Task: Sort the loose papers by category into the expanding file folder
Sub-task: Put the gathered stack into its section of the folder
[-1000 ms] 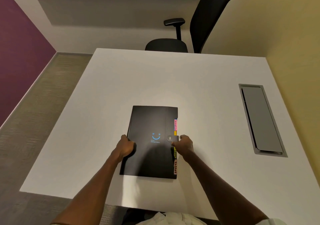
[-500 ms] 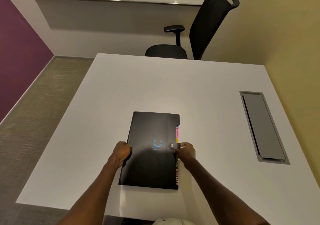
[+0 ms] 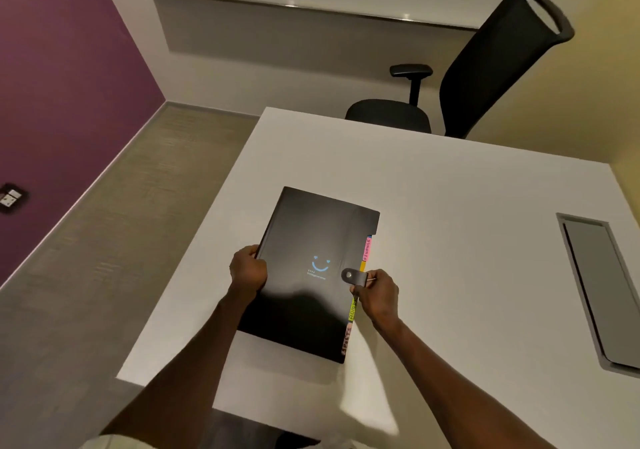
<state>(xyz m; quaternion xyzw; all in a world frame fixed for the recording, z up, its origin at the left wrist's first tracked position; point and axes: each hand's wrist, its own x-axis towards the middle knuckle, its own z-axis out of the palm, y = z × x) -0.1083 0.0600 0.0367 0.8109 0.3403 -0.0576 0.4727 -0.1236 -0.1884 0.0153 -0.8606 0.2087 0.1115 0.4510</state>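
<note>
Black expanding file folder [image 3: 311,272] flat on the white desk [image 3: 450,206] — left hand [image 3: 247,268] curls round its spine edge, right hand [image 3: 377,293] pinches the snap strap [image 3: 353,276]. Looks light, stiff-covered, slick — best held by spine and tab.

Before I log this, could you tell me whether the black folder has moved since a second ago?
Yes: the folder has slid left, nearer the table's left edge and farther from the grey hatch.
</note>
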